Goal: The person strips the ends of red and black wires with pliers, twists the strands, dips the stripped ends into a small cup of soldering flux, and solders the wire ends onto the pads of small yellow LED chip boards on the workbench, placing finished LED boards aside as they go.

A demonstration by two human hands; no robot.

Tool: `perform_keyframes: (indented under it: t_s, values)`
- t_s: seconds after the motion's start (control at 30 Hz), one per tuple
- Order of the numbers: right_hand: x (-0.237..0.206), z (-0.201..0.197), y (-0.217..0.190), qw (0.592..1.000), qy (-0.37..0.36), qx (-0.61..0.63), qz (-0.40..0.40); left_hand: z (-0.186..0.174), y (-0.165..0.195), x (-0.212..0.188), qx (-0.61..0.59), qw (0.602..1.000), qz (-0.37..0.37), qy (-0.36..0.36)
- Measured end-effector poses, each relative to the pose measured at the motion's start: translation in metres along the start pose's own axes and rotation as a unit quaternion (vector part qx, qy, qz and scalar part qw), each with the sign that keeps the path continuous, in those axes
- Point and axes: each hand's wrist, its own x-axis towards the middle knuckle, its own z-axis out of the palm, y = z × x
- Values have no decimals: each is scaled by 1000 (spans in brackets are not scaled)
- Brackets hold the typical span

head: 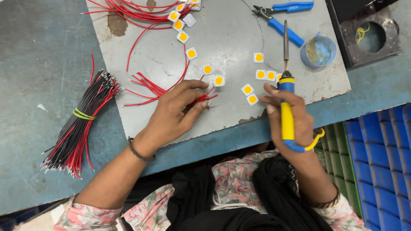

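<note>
On a grey board (239, 38) over a blue bench (38, 51), the right hand (289, 113) grips a soldering iron (286, 85), the left hand (175, 111) red wires (201, 97).

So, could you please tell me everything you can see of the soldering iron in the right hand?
The soldering iron has a yellow handle with blue collars at both ends, a yellow cord looping from its rear, and a slim grey metal shaft. The right hand grips the handle, fingers wrapped round it. It points away from the person over the grey work board, the tip ending between the blue-handled pliers and small square yellow-centred chips.

Bare board (231, 38) between wires (141, 13) and cutters (280, 17)
</note>
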Motion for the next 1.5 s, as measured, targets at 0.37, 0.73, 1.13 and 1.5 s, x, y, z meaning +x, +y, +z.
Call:
perform_keyframes:
  t_s: [0.37,0.73,1.13,1.5]
  values:
    - [3,30,-14,990,38,-128,-38,-5,-2,-9,-36,997,56,34]
    - [-3,57,-13,997,-20,-41,-55,-17,-3,-17,-84,995,31,-43]
    - [-2,66,-25,992,-59,-66,-93,-13,-2,-23,-29,995,67,-68]
    - [-6,69,-25,992,-67,-49,-90,-7,-1,-24,72,986,107,-108]
